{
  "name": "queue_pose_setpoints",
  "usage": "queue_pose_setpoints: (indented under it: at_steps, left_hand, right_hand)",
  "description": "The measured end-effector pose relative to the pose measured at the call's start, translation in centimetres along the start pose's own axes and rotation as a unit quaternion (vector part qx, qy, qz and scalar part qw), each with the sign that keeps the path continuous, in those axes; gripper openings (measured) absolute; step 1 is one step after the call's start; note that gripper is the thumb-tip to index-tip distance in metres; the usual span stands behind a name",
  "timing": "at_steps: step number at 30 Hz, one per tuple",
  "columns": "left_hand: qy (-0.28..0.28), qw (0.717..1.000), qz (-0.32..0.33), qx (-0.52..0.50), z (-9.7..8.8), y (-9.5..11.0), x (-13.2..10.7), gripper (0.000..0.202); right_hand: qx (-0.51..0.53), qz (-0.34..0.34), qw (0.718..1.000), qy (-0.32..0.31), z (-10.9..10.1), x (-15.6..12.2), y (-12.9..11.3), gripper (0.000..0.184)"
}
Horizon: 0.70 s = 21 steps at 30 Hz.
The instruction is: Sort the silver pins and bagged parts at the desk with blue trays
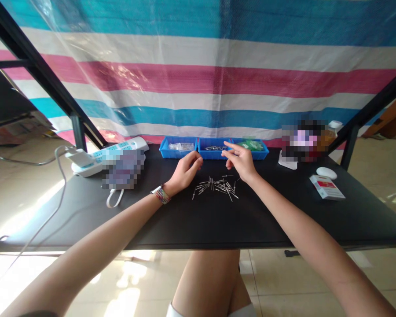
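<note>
A scatter of several thin metal pins point(216, 186) lies on the black table point(218, 220) between my hands. My left hand point(185, 171), with a braided band on the wrist, rests just left of the pins with its fingers curled inward; nothing shows in them. My right hand point(239, 159) hovers above the pins' right side, near the blue trays, index finger stretched toward the middle tray and thumb and other fingers loosely apart. Whether it pinches a pin is too small to see.
Three blue trays point(214, 148) line the table's back edge: one with clear bags, one with metal parts, one with green pieces. A white power strip point(105, 155) and cable lie at left. A red-and-white box point(326, 187) and white lid sit at right. A striped tarp hangs behind.
</note>
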<state>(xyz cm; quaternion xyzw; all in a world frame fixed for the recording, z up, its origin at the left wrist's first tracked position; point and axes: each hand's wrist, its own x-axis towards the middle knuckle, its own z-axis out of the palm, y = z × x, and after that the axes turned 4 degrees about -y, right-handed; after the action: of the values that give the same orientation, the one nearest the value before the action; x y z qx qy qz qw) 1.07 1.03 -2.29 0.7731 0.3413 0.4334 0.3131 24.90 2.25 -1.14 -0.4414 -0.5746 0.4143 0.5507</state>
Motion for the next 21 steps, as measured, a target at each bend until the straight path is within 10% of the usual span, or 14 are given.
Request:
queue_pose_setpoints:
  at_steps: [13, 21]
  left_hand:
    - [-0.017, 1.000, 0.005, 0.019, -0.2, 0.5, 0.0, 0.036]
    - [-0.020, 0.999, 0.004, 0.025, -0.1, 0.3, 0.0, 0.034]
  right_hand:
    - [-0.342, -0.082, 0.896, -0.271, -2.8, -1.3, 0.1, 0.013]
    - [-0.211, -0.096, 0.957, -0.176, -2.2, -1.6, -0.9, 0.008]
